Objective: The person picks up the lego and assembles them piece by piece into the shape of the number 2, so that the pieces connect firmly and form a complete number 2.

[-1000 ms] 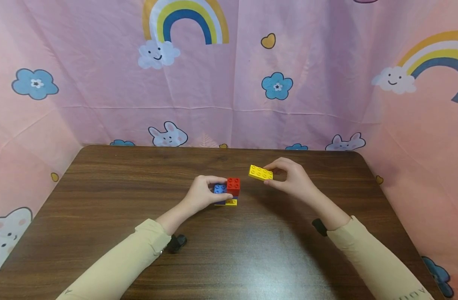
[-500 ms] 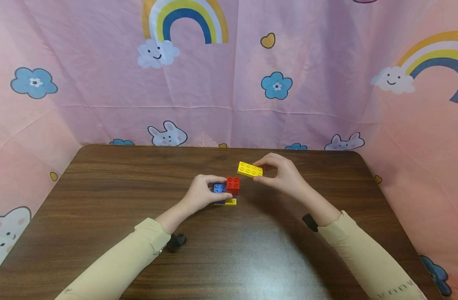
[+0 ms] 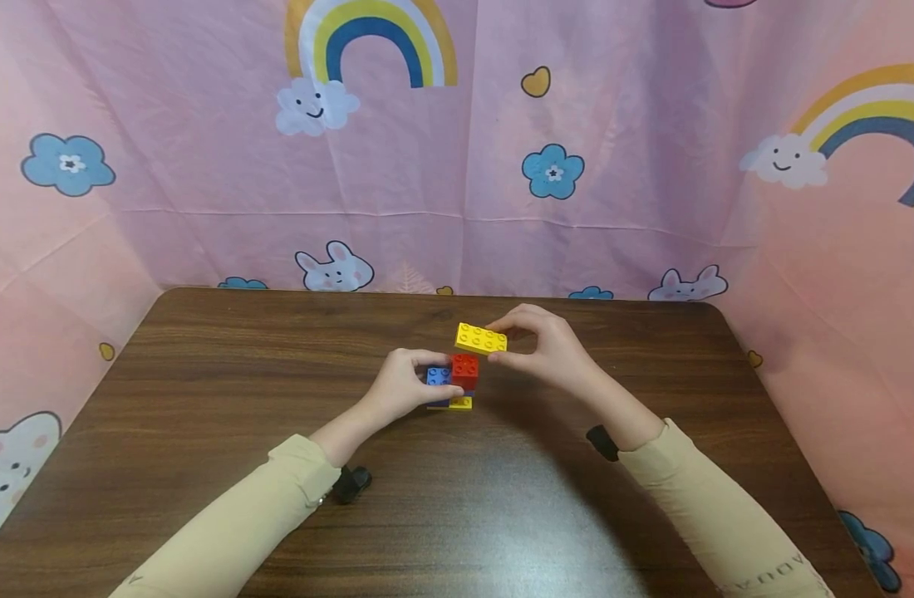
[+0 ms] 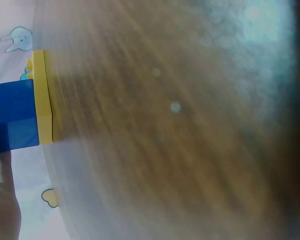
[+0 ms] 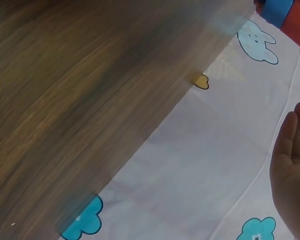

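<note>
My left hand (image 3: 400, 386) grips a small stack of toy building bricks on the table, thumb on the near side and fingers on the far side. In it, a red brick (image 3: 464, 371) stands higher than the light blue brick (image 3: 438, 376), with a flat yellow brick (image 3: 461, 404) at the bottom. The left wrist view shows a dark blue brick (image 4: 12, 110) above the yellow base (image 4: 42, 100). Behind and above the red brick, my right hand (image 3: 550, 349) pinches a long yellow brick (image 3: 481, 339) by its right end, studs up, apart from the stack.
The brown wooden table (image 3: 240, 357) has its far edge against a pink cloth backdrop (image 3: 464, 183) printed with rainbows, flowers and rabbits. A dark wrist camera (image 3: 352, 483) sits below the left wrist, and another camera (image 3: 602, 443) below the right.
My right hand has carried the long yellow brick leftward, from right of the stack to over the red brick's far side. The left hand and the stack have stayed in place.
</note>
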The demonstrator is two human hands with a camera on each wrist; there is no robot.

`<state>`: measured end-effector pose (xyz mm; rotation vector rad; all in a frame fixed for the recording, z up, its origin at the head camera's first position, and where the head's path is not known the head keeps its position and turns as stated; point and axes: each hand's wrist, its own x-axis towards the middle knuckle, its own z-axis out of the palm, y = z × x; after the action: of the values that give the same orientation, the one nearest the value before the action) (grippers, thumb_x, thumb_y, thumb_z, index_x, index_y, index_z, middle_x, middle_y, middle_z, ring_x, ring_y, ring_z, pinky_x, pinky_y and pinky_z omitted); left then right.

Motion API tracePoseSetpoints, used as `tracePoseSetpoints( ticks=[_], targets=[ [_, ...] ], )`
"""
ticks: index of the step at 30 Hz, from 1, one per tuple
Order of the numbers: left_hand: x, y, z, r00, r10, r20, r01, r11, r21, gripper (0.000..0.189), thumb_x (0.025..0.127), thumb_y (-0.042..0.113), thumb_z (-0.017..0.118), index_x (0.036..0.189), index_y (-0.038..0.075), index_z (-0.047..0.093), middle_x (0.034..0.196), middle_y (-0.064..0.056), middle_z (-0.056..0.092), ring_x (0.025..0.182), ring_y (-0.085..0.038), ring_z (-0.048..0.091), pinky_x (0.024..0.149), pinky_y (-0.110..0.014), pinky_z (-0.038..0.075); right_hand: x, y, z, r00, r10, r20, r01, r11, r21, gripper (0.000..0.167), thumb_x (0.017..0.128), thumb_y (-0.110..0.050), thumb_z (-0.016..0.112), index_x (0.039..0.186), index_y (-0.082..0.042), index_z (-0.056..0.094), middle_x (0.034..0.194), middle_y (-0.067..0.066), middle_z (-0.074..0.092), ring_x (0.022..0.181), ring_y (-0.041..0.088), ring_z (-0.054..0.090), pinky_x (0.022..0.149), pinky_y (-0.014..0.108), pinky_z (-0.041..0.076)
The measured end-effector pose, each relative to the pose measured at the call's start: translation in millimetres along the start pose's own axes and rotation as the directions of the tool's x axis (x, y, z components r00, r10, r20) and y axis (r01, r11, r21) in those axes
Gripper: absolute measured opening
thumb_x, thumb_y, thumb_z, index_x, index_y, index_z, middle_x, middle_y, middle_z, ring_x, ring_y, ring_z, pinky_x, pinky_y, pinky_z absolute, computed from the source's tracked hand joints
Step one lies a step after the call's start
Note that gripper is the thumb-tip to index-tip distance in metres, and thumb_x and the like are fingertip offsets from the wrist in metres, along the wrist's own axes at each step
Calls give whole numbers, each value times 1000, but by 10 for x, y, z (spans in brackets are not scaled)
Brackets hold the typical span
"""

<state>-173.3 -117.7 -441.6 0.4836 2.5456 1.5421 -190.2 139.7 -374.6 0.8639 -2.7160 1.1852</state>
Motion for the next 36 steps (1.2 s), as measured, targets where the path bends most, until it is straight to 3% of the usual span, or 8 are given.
tracePoseSetpoints(
  ticks=[12,21,36],
  targets=[
    [12,-28,-3,1000,13,2,-13,1000,7,46,87,19,91,125,-2,76,126,-20,77,109,-29,74,99,-49,63,38,-120,87,999,11,38,-13,999,47,38,85,-13,91,121,-7,78,115,9,74,103,25,66,94,49,64],
    [2,-40,4,1000,20,5,-20,1000,18,47,86,20,91,126,0,76,120,-17,79,105,-27,75,96,-46,64,47,-150,148,997,-40,59,36,997,72,37,85,-9,91,120,-5,78,115,9,74,104,31,68,95,53,62],
    [-7,-66,1,1000,3,15,-2,999,-42,41,86,15,90,123,0,77,117,-15,80,104,-24,76,90,-35,66,51,-169,212,995,-58,85,53,997,60,36,85,-12,91,119,-8,79,110,5,74,102,24,67,91,42,61]
  ],
)
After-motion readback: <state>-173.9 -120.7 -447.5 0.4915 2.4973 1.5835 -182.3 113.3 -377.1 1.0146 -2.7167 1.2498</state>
